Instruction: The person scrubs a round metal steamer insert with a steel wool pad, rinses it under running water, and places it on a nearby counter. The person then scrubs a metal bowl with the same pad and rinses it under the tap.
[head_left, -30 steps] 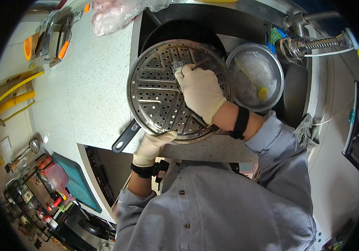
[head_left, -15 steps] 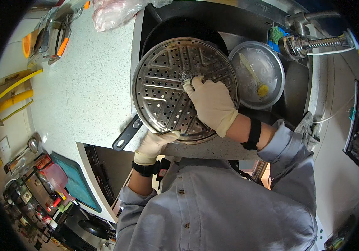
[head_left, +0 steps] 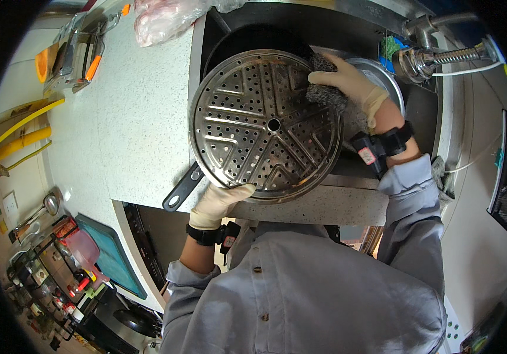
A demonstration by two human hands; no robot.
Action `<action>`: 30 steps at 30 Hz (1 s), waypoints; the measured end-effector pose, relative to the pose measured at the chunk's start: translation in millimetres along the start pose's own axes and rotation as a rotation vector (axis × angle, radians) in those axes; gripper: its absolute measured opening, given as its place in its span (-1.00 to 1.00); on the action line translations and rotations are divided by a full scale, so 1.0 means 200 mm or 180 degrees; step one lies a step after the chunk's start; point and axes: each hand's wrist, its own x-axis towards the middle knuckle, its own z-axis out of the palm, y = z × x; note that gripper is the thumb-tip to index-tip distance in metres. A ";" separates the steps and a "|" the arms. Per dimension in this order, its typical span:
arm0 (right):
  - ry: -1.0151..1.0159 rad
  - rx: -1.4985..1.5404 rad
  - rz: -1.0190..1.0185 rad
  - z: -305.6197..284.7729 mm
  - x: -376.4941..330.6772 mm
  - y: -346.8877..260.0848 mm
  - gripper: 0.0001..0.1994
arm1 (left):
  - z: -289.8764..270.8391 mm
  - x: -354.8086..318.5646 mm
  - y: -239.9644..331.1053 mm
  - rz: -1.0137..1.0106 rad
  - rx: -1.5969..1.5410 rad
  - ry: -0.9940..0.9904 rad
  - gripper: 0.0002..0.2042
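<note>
Okay, left hand first: gloved, clamped on the near-left rim of the perforated steel plate, thumb laid along the top edge pointing right, other fingers hidden underneath. I've got that forearm coming up from below, sleeve pushed back, black wristband on.

Right hand, also gloved: out at the plate's upper-right edge, closed round a dark wad of steel wool, thumb across it pointing left, fingers reaching over the far side. Wool overlaps the rim; I can't tell if it presses on the metal. Forearm angles in from lower right, wrist above the sink's right half, elbow out wide.

Plate sits at the near side of the sink, face up toward me, near edge over the counter strip. Dark pan shows behind it; black handle pokes out lower left, owner unclear. Metal bowl right, partly behind the right hand.
</note>
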 end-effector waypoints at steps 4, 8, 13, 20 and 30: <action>-0.0211 0.0450 0.0412 -0.08 0.00 0.02 -0.14 | 0.03 -0.02 0.01 -0.0411 -0.0938 0.0254 -0.55; -0.0333 0.0027 -0.0012 -0.10 0.02 0.04 -0.22 | -0.03 -0.02 0.10 -0.0348 -0.1639 0.0450 -0.41; -0.0409 -0.0582 -0.0355 -0.09 0.01 -0.03 -0.29 | -0.11 0.08 0.22 -0.0471 -0.1612 0.0495 -0.62; -0.0314 -0.0590 -0.0477 -0.11 0.05 0.08 -0.30 | 0.07 0.15 0.27 -0.0834 -0.0984 0.0334 -0.58; -0.0737 -0.4345 0.1714 -0.40 0.09 0.90 -0.23 | 0.08 0.03 0.08 -0.0772 -0.0553 0.0960 -0.63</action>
